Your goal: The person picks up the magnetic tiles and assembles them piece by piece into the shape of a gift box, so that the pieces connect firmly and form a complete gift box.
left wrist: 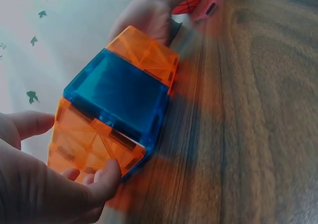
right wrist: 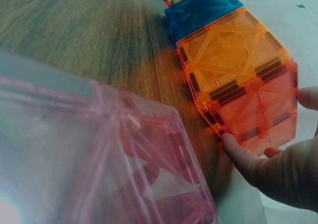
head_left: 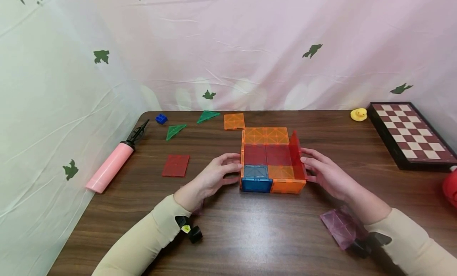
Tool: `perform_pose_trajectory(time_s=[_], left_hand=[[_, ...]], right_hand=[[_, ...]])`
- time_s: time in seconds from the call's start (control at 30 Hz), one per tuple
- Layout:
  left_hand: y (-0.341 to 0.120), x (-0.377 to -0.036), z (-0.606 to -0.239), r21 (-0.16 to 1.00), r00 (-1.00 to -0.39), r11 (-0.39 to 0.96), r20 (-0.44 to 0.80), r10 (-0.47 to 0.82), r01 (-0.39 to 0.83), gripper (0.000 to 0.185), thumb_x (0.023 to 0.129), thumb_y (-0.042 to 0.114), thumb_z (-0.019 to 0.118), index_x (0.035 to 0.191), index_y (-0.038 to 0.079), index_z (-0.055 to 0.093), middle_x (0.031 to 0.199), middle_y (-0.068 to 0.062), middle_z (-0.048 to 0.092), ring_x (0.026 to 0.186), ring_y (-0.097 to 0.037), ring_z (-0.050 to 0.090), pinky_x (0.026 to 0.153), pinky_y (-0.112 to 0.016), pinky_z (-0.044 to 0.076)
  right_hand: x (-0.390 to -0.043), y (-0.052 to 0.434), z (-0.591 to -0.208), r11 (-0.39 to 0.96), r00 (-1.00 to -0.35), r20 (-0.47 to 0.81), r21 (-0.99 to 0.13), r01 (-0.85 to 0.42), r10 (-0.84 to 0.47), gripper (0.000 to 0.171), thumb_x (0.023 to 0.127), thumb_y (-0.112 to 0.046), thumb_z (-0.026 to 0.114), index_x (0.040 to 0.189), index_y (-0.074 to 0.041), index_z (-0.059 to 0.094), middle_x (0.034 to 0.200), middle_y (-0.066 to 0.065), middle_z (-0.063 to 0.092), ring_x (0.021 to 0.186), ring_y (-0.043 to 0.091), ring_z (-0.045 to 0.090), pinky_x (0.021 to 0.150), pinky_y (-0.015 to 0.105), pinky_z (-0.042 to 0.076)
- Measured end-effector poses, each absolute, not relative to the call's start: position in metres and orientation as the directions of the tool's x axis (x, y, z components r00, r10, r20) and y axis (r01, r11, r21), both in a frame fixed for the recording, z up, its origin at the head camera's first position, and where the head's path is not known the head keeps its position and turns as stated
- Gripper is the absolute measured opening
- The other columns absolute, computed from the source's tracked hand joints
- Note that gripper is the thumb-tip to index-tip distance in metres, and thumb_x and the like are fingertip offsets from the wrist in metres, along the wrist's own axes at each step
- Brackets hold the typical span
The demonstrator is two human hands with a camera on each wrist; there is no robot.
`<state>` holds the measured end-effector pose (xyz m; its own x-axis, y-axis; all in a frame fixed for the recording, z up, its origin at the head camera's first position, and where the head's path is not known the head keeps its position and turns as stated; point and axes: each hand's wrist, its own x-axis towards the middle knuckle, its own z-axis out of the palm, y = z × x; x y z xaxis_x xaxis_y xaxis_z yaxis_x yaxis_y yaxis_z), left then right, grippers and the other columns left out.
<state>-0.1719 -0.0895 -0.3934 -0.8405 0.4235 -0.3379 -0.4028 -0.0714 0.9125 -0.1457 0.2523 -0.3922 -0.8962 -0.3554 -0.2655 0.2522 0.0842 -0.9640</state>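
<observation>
A low open-topped box of magnetic tiles (head_left: 255, 155) stands on the table between my hands. Red, blue and orange tiles make its floor; blue (left wrist: 117, 92) and orange (right wrist: 233, 50) tiles form the front. On the left side, my left hand (head_left: 217, 174) touches the upright orange wall (left wrist: 94, 139) with spread, slightly bent fingers. My right hand (head_left: 330, 174) rests its fingertips against the outside of the red wall (right wrist: 263, 105), which rises higher toward the back. At the back, orange tiles (head_left: 265, 136) join the box.
A purple tile piece (head_left: 339, 228) lies by my right wrist. Loose red (head_left: 175, 165), green (head_left: 176, 130) and orange (head_left: 234, 121) tiles lie left and behind. A pink pump (head_left: 111, 166), blue block (head_left: 161, 118), yellow duck (head_left: 358, 114) and chessboard (head_left: 414, 135) sit around the table.
</observation>
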Motion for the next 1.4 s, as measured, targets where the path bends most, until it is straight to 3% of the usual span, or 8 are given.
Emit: perform_pose_trajectory(time_s=[0.17, 0.37, 0.63, 0.8, 1.03, 1.4], left_hand=[[-0.089, -0.163, -0.391, 0.902, -0.827, -0.044, -0.373, 0.419, -0.429, 0.051, 0.103, 0.014, 0.058, 0.149, 0.001, 0.040, 0.139, -0.018, 0.049, 0.123, -0.032, 0.051, 0.104, -0.057, 0.045], [-0.085, -0.141, -0.387, 0.889, -0.835, -0.089, -0.383, 0.396, -0.450, 0.058, 0.105, 0.018, 0.054, 0.155, 0.001, 0.030, 0.153, -0.022, 0.032, 0.141, -0.041, 0.030, 0.102, -0.068, 0.040], [-0.073, -0.124, -0.387, 0.870, -0.852, -0.183, -0.371, 0.369, -0.458, 0.063, 0.104, 0.011, 0.055, 0.158, 0.003, 0.023, 0.161, -0.024, 0.020, 0.145, -0.040, 0.025, 0.104, -0.072, 0.033], [-0.069, -0.124, -0.389, 0.867, -0.867, -0.229, -0.350, 0.355, -0.443, 0.059, 0.104, 0.005, 0.054, 0.156, 0.001, 0.027, 0.160, -0.025, 0.024, 0.142, -0.041, 0.032, 0.107, -0.068, 0.033], [-0.069, -0.126, -0.389, 0.882, -0.882, -0.221, -0.332, 0.334, -0.415, 0.054, 0.103, 0.002, 0.054, 0.153, -0.001, 0.033, 0.156, -0.026, 0.030, 0.139, -0.039, 0.037, 0.107, -0.066, 0.034], [-0.076, -0.141, -0.389, 0.910, -0.923, -0.202, -0.322, 0.209, -0.363, 0.040, 0.104, 0.005, 0.054, 0.142, -0.007, 0.047, 0.136, -0.023, 0.047, 0.128, -0.033, 0.047, 0.107, -0.061, 0.038]], right_hand=[[-0.147, 0.253, -0.392, 0.092, -0.899, -0.256, -0.967, 0.239, -0.356, 0.068, 0.110, -0.036, 0.042, 0.162, -0.004, 0.013, 0.161, 0.024, 0.025, 0.121, 0.011, 0.055, 0.096, 0.030, 0.052], [-0.159, 0.258, -0.389, 0.091, -0.925, -0.202, -0.979, 0.182, -0.323, 0.065, 0.110, -0.037, 0.042, 0.159, -0.001, 0.020, 0.148, 0.014, 0.043, 0.121, 0.012, 0.057, 0.096, 0.028, 0.051], [-0.189, 0.259, -0.390, 0.137, -0.927, -0.165, -0.983, 0.126, -0.337, 0.066, 0.111, -0.040, 0.040, 0.161, -0.002, 0.021, 0.162, 0.020, 0.027, 0.133, 0.016, 0.045, 0.102, 0.023, 0.045], [-0.196, 0.256, -0.391, 0.158, -0.929, -0.163, -0.981, 0.116, -0.333, 0.068, 0.110, -0.043, 0.041, 0.160, -0.001, 0.023, 0.161, 0.020, 0.029, 0.135, 0.022, 0.044, 0.101, 0.021, 0.045], [-0.198, 0.256, -0.394, 0.098, -0.942, -0.120, -0.991, 0.093, -0.314, 0.050, 0.110, -0.039, 0.044, 0.147, -0.006, 0.037, 0.147, 0.010, 0.045, 0.125, 0.014, 0.053, 0.100, 0.021, 0.046], [-0.187, 0.264, -0.399, -0.015, -0.944, -0.074, -0.996, 0.084, -0.321, 0.036, 0.111, -0.027, 0.045, 0.133, 0.002, 0.045, 0.131, 0.006, 0.057, 0.115, 0.016, 0.059, 0.095, 0.024, 0.051]])
